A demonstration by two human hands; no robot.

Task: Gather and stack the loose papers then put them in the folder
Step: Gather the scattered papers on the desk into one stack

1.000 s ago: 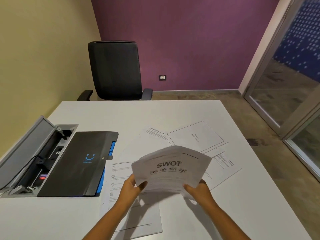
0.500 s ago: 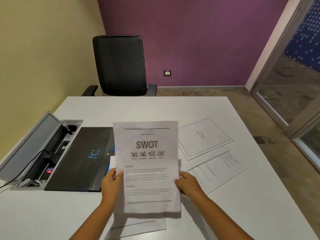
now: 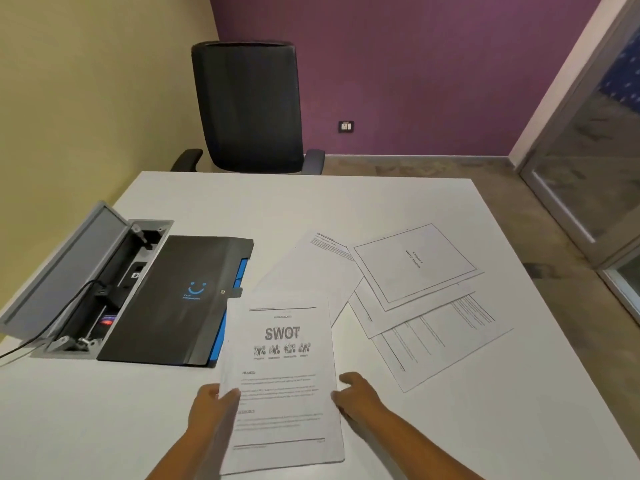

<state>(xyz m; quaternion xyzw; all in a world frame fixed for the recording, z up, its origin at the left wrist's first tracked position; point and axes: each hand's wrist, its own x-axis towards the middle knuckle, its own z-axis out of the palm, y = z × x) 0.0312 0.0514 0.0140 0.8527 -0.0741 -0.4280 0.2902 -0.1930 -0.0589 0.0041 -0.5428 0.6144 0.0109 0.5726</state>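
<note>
SWOT sheet [image 3: 282, 379]: thin white printed paper, rectangular, lying flat on the table [image 3: 346, 202], on top of another sheet whose edges peek out along its right and bottom sides. Left hand [image 3: 207, 410] pinches its left edge, thumb on top of the page, fingers hidden under or behind the paper. Right hand [image 3: 356, 393] sits at the right edge, fingers loosely curled, fingertips touching or just at the paper edge; can't tell if it actually grips.

Loose papers [image 3: 415, 289]: several flat white sheets fanned and overlapping, beyond and to the right of the right-hand fingers, corners skewed at different angles. One more sheet lies angled just beyond the SWOT page's top edge.

Folder [image 3: 173, 299]: matte black, flat, closed, blue logo, blue inner edge showing along its right side. It lies beyond and left of the left-hand fingers, its right edge just beside the SWOT sheet's upper left corner.

Table smooth, white, matte. Bare surface near the left hand and far right of the papers. Open grey cable box [image 3: 86, 271] touching the folder's left side.
</note>
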